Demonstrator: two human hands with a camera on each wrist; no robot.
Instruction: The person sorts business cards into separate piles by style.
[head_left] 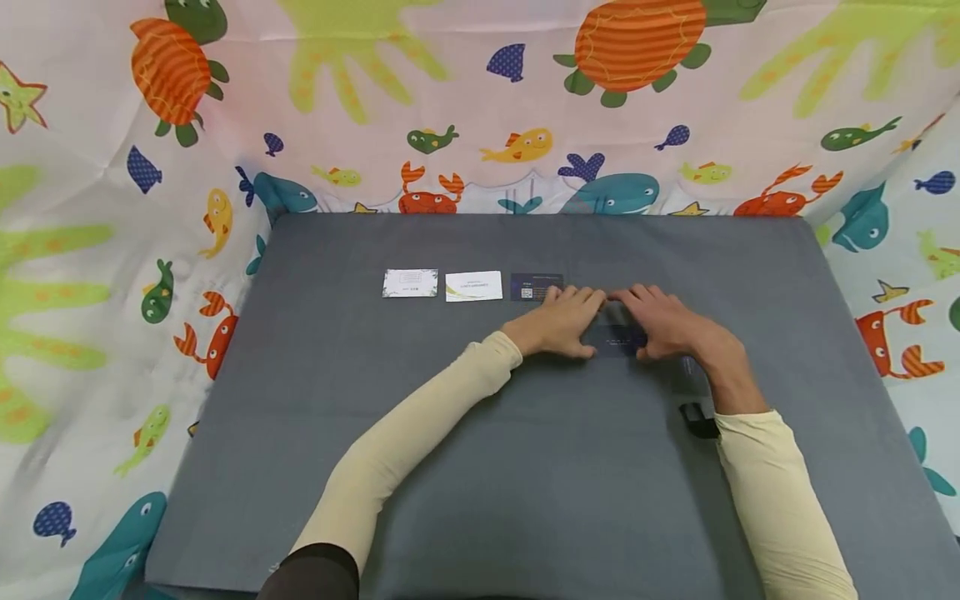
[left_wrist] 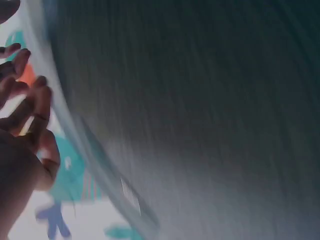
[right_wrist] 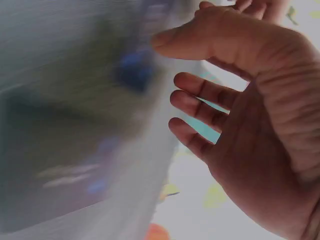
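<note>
My left hand (head_left: 567,317) and right hand (head_left: 662,318) lie side by side on the grey mat (head_left: 480,467), fingers stretched forward and nearly meeting at the tips. Between and under them lies a dark blue card (head_left: 618,340), touched by both hands. The left fingertips reach the edge of another dark blue card (head_left: 531,286). Further left in the same row are a white card with a green swoosh (head_left: 473,286) and a white card with a dark border (head_left: 409,283). Both wrist views are blurred; the left hand (left_wrist: 25,135) and right hand (right_wrist: 250,100) show spread, empty fingers.
A cloth printed with sea creatures (head_left: 112,250) surrounds the mat at the back and on both sides. A black strap (head_left: 697,418) sits at my right wrist. Bare mat stretches in front of the hands and to the right.
</note>
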